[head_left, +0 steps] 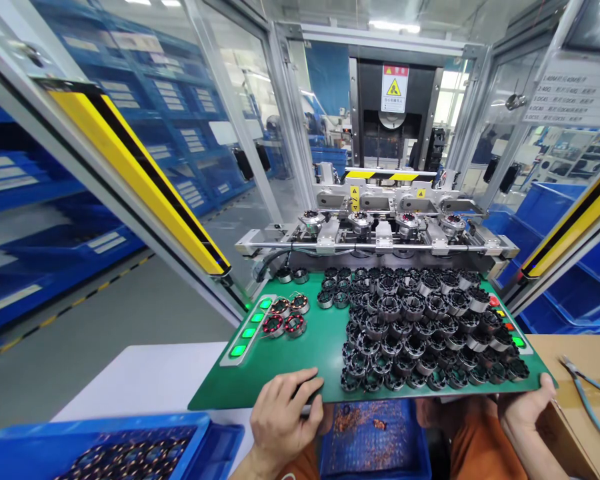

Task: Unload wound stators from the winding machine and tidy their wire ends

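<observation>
Nearest the camera, the left hand is curling its fingers over a dark object at the near edge of the green bench; the fingers are hiding most of that object, so whether they are gripping it cannot be told. Well to the right, the right hand is holding its thumb against the bench's near right corner, its fingers hidden, and how firmly it is grasping cannot be told.

Bare stator cores are covering the right part of the bench in tight rows, some of them sitting on top of others. Smaller groups are standing along the far side. To the left, four wound stators are lying close together, just beside a panel of glowing green buttons.

Beyond the far edge, a machine fixture is carrying four stators in a row, with a black-and-yellow striped bar and a warning sign showing behind it. Yellow strips are flanking the bench on both sides.

Below the near edge, a blue bin is holding copper-coloured scraps. At the near left, a blue tray is containing more wound pieces. On the right, blue-handled pliers are lying open on a cardboard box. Farther left, blue shelving is standing behind the clear panels.
</observation>
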Available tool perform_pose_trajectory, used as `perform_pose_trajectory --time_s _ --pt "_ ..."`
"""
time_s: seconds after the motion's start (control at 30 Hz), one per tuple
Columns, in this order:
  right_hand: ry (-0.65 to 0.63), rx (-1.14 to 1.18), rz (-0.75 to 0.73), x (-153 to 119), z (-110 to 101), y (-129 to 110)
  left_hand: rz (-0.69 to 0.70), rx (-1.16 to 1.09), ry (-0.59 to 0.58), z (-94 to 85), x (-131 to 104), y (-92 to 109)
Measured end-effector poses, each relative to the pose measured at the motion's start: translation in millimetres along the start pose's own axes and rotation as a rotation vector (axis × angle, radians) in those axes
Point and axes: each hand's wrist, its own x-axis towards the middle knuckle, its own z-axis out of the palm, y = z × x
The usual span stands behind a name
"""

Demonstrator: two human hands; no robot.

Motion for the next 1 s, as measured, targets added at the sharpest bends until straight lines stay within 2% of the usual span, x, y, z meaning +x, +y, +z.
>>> perform_pose_trajectory --time_s 0.27,0.6,1.0 --pt "-0.035 -0.005 -0.042 0 -1 2 0.004 0.001 0.002 0.5 -1 0" --pt "0.042 -0.031 0.007 -11 14 -11 0.008 0.004 0.002 -0.8 0 0" --pt "0.059 -0.033 0.034 -11 13 -10 0.014 0.011 -0.004 0.0 -1 -1"
